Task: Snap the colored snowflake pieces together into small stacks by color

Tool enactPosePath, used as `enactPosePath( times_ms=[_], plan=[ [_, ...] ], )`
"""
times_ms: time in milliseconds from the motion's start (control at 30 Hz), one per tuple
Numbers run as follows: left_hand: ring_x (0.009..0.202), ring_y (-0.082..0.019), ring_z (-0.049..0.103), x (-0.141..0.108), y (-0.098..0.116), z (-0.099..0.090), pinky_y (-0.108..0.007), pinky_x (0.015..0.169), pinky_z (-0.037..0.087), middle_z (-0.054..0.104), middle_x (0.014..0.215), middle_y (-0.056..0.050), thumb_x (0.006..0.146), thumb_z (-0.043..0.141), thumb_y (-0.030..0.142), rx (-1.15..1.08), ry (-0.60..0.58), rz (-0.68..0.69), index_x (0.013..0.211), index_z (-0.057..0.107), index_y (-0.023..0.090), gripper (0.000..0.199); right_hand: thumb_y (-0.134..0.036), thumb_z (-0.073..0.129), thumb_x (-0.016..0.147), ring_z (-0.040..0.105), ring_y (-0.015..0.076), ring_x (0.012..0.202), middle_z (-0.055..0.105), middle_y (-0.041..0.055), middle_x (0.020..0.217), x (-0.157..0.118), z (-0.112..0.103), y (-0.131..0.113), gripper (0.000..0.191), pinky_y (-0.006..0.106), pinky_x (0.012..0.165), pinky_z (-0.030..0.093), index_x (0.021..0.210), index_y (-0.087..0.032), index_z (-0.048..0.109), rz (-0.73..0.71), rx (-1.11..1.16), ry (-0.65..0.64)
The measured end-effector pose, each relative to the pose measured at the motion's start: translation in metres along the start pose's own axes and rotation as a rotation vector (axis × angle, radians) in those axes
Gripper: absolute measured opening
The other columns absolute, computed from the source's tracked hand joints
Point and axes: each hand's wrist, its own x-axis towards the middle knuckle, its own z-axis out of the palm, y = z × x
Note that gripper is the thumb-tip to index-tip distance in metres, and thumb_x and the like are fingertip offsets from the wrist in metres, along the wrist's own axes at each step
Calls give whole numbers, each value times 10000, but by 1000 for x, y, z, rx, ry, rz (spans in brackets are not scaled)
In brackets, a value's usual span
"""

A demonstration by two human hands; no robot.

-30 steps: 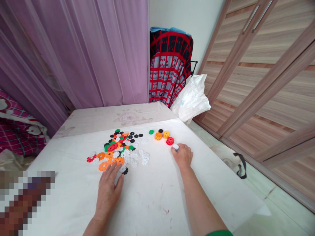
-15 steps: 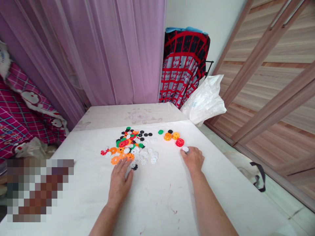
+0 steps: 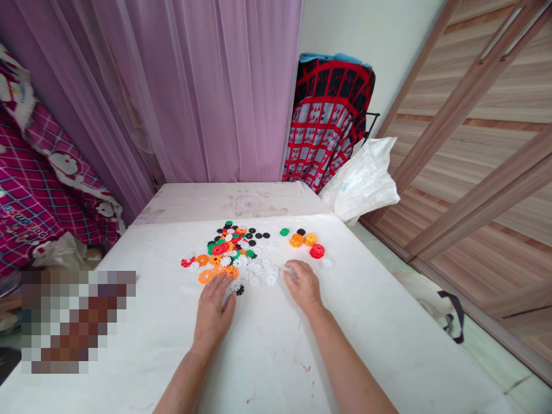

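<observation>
A mixed heap of plastic snowflake discs in white, orange, black, green and red lies on the white tablecloth. My left hand (image 3: pixel 214 307) rests at the heap's near edge, fingers spread over an orange disc (image 3: pixel 206 277); a black disc (image 3: pixel 240 290) is beside its thumb. My right hand (image 3: pixel 304 286) is open, with nothing visible in it, just right of the loose white discs (image 3: pixel 272 273). Beyond it are small groups by colour: green (image 3: pixel 284 232), black (image 3: pixel 301 232), orange (image 3: pixel 296 240), yellow-orange (image 3: pixel 310 239) and red (image 3: pixel 317 251). A white disc (image 3: pixel 326 263) sits by the red stack.
The table (image 3: pixel 267 356) carries a white cloth with faint reddish marks. A white plastic bag (image 3: pixel 364 181) is at its far right corner. Purple curtains (image 3: pixel 215 92) hang behind, and a wooden wardrobe (image 3: pixel 483 161) stands to the right. A pixelated patch covers the left side.
My right hand has let go of the white disc by the red stack and moved left toward the heap, fingers opening. My left hand has barely moved. The view has shifted slightly.
</observation>
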Motion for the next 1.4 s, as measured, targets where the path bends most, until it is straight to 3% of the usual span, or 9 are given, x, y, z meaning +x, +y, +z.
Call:
enactPosePath(
  times_ms=[100, 200, 367, 600, 700, 867, 1000, 1200, 1400],
  plan=[
    [1243, -265, 551, 0, 0, -1, -516, 1052, 439, 637, 1297, -86, 900, 452, 364, 3, -2, 8, 1222, 627, 238, 389, -238, 558, 802, 596, 184, 955, 697, 20, 1013, 2, 19, -17, 213, 290, 880, 448, 990, -240, 660, 5, 9, -112],
    [1246, -268, 549, 0, 1, -1, -522, 1052, 435, 634, 1300, -93, 902, 450, 368, 5, -15, 16, 1221, 627, 236, 388, -225, 593, 788, 597, 193, 929, 703, 15, 941, 6, 25, -22, 187, 296, 855, 446, 959, -234, 668, 31, -30, -159],
    [1236, -278, 555, 2, 1, -1, -530, 1043, 436, 630, 1305, -97, 904, 453, 371, 21, -25, 22, 1217, 630, 236, 384, -205, 613, 783, 604, 184, 881, 710, 8, 903, 8, 22, -21, 177, 285, 827, 452, 945, -234, 679, 82, -2, -148],
    [1240, -279, 553, 1, -1, -1, -524, 1038, 447, 629, 1306, -101, 906, 453, 364, 24, -25, 37, 1224, 628, 229, 388, -239, 491, 875, 624, 169, 920, 712, 27, 955, 5, 23, -18, 231, 278, 864, 463, 884, -244, 722, 37, 118, -84],
    [1242, -282, 551, 1, -1, -2, -529, 1041, 442, 630, 1304, -106, 906, 454, 364, 33, -37, 37, 1231, 626, 215, 396, -269, 479, 875, 637, 159, 872, 701, 36, 933, 4, 18, -8, 255, 258, 810, 482, 903, -243, 731, 109, 132, -51],
    [1233, -280, 559, 2, 0, -3, -530, 1049, 433, 638, 1295, -102, 905, 453, 360, 46, -46, 33, 1221, 631, 212, 393, -248, 491, 839, 634, 166, 854, 698, 43, 999, 3, -4, 19, 267, 281, 812, 478, 968, -234, 724, 269, -42, 10],
    [1240, -281, 554, 1, 1, -2, -531, 1050, 431, 639, 1293, -102, 904, 447, 364, 48, -51, 22, 1218, 633, 210, 396, -263, 523, 826, 623, 171, 881, 690, 29, 1009, -1, -15, 23, 223, 285, 808, 474, 944, -236, 711, 262, -89, -52],
    [1242, -278, 551, 1, 1, -3, -529, 1052, 429, 635, 1297, -104, 906, 444, 374, 45, -55, 22, 1217, 632, 214, 397, -254, 606, 785, 581, 204, 1001, 695, 31, 1043, -2, -11, 4, 249, 301, 867, 446, 1024, -241, 674, 143, -182, -173],
    [1237, -280, 556, 2, -1, -3, -526, 1050, 430, 638, 1292, -108, 908, 440, 379, 41, -53, 33, 1223, 629, 213, 404, -226, 602, 737, 608, 183, 913, 708, 0, 962, -1, -2, 6, 344, 293, 808, 455, 1079, -248, 624, 234, -113, -134]
  ],
)
